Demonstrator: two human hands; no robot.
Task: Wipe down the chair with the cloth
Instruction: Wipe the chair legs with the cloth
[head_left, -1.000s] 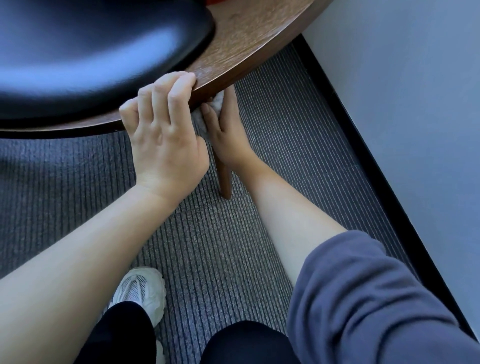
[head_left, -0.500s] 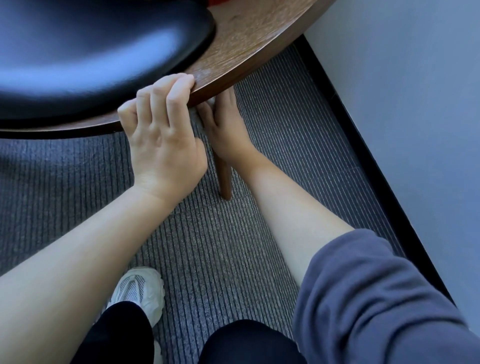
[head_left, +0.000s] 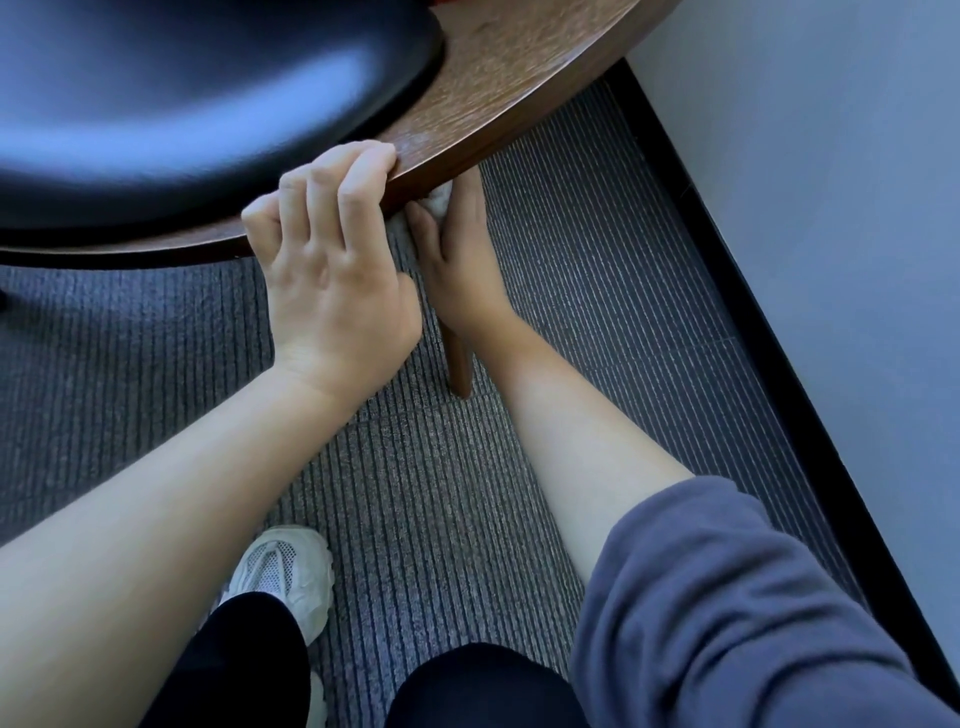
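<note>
The chair has a curved brown wooden shell (head_left: 509, 78) and a glossy black seat cushion (head_left: 182, 98) filling the upper left. My left hand (head_left: 332, 270) grips the shell's front rim, fingers curled over the edge. Just right of it, my right hand (head_left: 457, 260) reaches under the rim and wraps a white cloth (head_left: 439, 200) around the top of a wooden chair leg (head_left: 460, 364). Only a small bunch of cloth shows between thumb and fingers. The leg's lower end stands on the carpet.
Striped grey carpet (head_left: 597, 291) covers the floor. A black skirting strip (head_left: 769, 332) runs diagonally along a pale wall (head_left: 831, 182) on the right, close to the chair. My white shoe (head_left: 283, 577) and dark trouser legs are at the bottom.
My right hand slid up the leg under the rim, hiding the cloth, then came back down slightly so the cloth shows again. My left hand kept its grip on the rim.
</note>
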